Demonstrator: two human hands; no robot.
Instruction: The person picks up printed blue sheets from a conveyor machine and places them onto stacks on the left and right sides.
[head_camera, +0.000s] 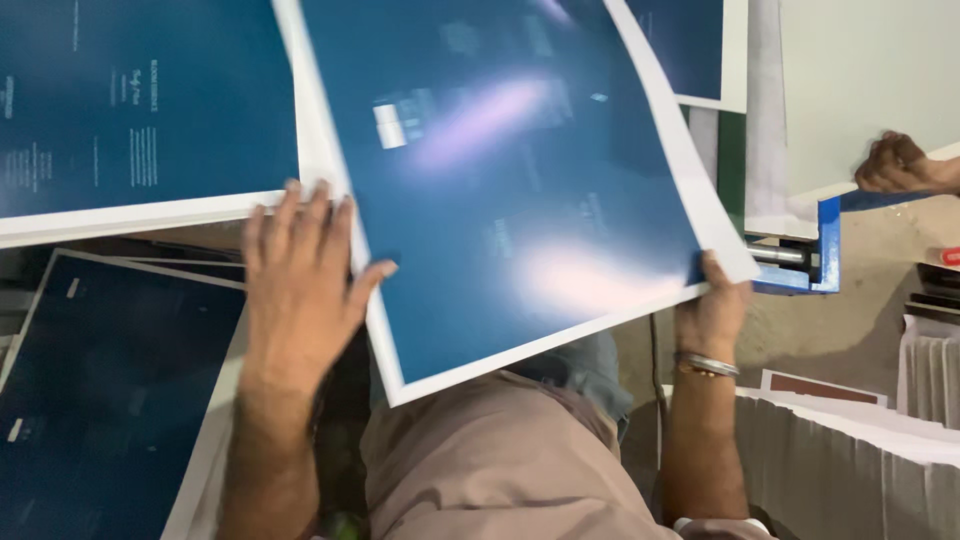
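Between my hands a glossy blue sheet (520, 190) tilts, right hand (712, 312) gripping its corner, left hand (300, 275) spread flat on its edge; beyond my right hand, pale wall (860, 80).

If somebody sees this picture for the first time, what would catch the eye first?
A large glossy blue sheet with a white border fills the centre, held tilted by the right hand at its lower corner, while the left hand rests flat at its left edge. Similar blue sheets lie at left; another person's hand shows far right.
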